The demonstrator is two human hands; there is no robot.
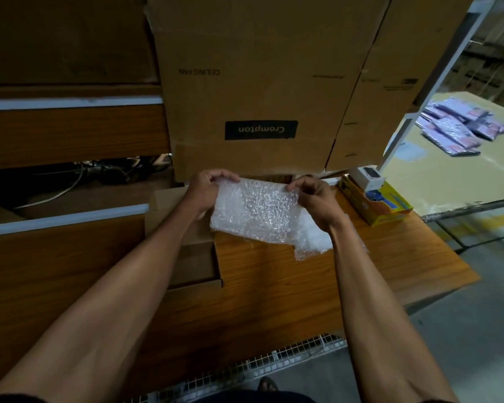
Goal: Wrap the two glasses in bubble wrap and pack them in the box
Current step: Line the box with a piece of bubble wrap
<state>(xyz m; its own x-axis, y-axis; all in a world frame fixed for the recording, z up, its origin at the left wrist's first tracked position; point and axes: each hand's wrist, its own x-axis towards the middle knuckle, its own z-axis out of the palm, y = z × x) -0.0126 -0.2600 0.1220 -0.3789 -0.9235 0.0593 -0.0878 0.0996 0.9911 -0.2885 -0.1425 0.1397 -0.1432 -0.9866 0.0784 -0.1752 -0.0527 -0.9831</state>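
Two pieces of lettering can be read, both on the front face of the large cardboard carton (pixel 256 82) standing at the back of the wooden table (pixel 303 286). The brand name "Crompton" is printed in pale letters on a black rectangular label (pixel 261 130) low on that face, and it is seen upside down. Higher up and to the left on the same face, the words "CEILING FAN" (pixel 199 72) are printed in dark letters, likewise inverted. Small print on the neighbouring carton (pixel 390 82) and on the yellow and blue box (pixel 376 203) is too blurred to be read.
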